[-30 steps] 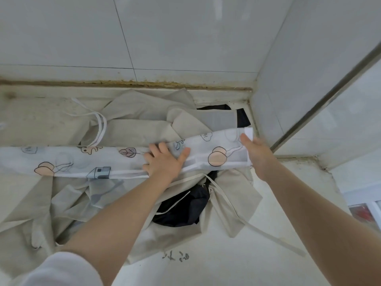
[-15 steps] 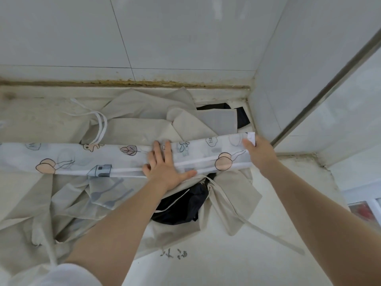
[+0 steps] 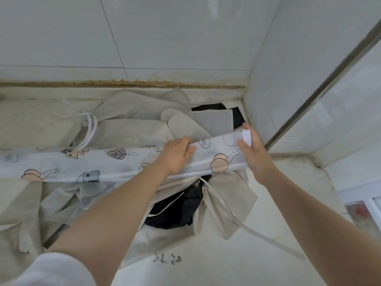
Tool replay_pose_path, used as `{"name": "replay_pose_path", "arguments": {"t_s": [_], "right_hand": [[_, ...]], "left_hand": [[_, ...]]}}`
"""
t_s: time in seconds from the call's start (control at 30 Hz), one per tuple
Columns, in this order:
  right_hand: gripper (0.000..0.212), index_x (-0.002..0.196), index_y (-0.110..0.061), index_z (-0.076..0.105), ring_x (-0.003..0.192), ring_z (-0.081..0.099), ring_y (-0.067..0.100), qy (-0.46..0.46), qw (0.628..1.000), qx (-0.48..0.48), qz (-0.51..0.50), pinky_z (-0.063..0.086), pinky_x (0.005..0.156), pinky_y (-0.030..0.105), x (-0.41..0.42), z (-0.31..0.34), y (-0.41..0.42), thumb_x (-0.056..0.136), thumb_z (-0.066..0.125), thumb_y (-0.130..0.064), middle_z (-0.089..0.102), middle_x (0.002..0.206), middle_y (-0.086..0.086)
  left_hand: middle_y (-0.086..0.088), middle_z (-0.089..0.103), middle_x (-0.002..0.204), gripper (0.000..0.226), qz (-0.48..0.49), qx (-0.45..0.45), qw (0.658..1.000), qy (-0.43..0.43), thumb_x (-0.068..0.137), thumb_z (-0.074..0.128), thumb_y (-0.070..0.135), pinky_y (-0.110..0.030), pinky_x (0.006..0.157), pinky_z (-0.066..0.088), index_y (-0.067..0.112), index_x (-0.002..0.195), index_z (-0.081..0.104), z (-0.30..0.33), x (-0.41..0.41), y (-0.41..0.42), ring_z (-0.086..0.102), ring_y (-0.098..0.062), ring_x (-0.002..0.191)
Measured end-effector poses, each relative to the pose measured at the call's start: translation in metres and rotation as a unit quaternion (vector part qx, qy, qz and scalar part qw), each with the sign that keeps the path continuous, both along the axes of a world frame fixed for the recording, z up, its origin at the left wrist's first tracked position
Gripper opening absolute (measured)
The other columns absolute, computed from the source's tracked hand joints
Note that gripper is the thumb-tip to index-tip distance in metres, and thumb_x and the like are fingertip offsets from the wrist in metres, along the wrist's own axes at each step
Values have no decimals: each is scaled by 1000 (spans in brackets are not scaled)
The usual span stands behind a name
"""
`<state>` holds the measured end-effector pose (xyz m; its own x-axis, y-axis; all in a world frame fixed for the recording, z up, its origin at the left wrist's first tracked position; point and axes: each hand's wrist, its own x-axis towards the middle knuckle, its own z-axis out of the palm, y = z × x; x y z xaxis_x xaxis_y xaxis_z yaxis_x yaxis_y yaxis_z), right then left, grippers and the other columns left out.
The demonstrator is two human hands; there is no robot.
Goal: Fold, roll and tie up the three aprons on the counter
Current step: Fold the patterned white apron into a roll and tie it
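Note:
A white printed apron (image 3: 115, 165), folded into a long narrow strip, stretches across the counter from the left edge to the right corner. My right hand (image 3: 252, 150) pinches its right end, thumb on top and fingers behind, lifting it slightly. My left hand (image 3: 176, 156) lies on the strip a little left of that, its fingers curled over the far edge. Under the strip lies a crumpled beige apron (image 3: 132, 129) with long ties. A black apron (image 3: 175, 209) shows beneath the beige one, with another patch in the back corner.
White ties (image 3: 88, 129) lie looped at the back left. The tiled back wall (image 3: 165, 38) and a side wall (image 3: 288, 69) close off the counter corner. Bare counter surface (image 3: 216, 265) with a scribbled mark runs along the front.
My right hand has raised the strip's right end and closed its thumb over it. My left hand slid up the strip and curled over its far edge.

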<state>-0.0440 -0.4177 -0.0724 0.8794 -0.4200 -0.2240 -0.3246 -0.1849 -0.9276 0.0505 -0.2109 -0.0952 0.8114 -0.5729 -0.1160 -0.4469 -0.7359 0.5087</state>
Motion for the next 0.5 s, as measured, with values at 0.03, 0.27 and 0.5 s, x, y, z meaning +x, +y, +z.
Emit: {"name": "replay_pose_path", "arguments": {"t_s": [0.03,0.27,0.5], "right_hand": [[21,117,-28,51,95,52,4,1,1000,0,-2,40,85,18,0,0,0,99,44,-21,54,105,-14],[23,76,-7,53,63,41,17,83,990,45,-101,34,64,29,2,2,-2,95,48,-20,45,68,5],[39,133,-10,44,108,48,22,78,992,-18,-97,37,87,28,12,-3,-6,98,46,-28,50,124,7]], "left_hand": [[-13,59,112,36,-6,4,1000,12,100,36,36,-34,93,34,7,109,56,1,3,-2,52,-30,110],[-6,60,90,58,-89,161,982,44,95,29,57,-32,79,41,14,71,58,10,23,-7,57,-27,93],[-13,62,101,30,-17,120,987,-102,102,28,32,-34,66,34,10,116,44,12,8,-18,55,-32,84]]}}
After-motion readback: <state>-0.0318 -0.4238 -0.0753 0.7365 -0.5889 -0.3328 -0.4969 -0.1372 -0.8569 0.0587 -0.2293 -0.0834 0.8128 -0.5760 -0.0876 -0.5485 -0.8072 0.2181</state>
